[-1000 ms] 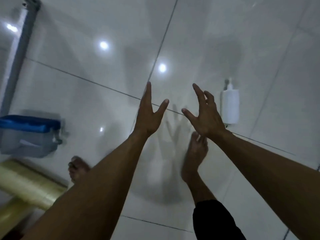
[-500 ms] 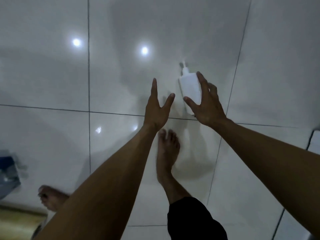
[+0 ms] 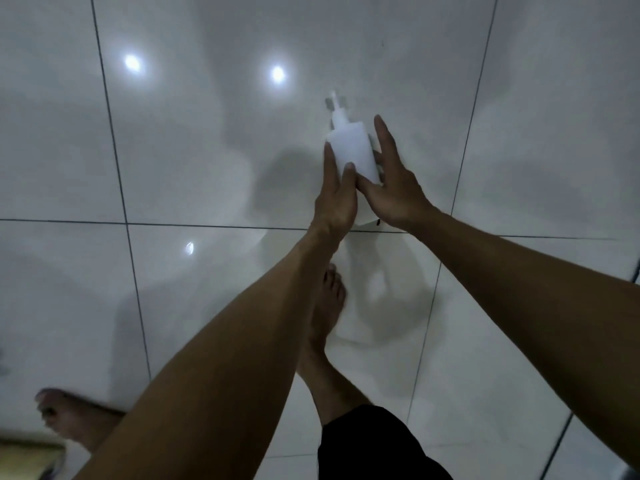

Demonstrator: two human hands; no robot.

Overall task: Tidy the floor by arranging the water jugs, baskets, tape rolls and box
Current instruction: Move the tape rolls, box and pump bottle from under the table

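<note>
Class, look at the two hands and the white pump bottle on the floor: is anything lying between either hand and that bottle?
Nothing visible does. The left hand and right hand are already at the bottle, fingers along both sides of its body. Only bare tile floor surrounds it.

Bottle (image 3: 351, 150) lies on floor (image 3: 173, 150) at 12 o'clock, nozzle pointing 12, left hand (image 3: 336, 199) at its 7 o'clock side, right hand (image 3: 394, 188) at its 4 o'clock side. One foot (image 3: 325, 317) at 6 o'clock of bottle, under left forearm; other foot (image 3: 69, 417) at 8 o'clock, near frame corner.
</note>
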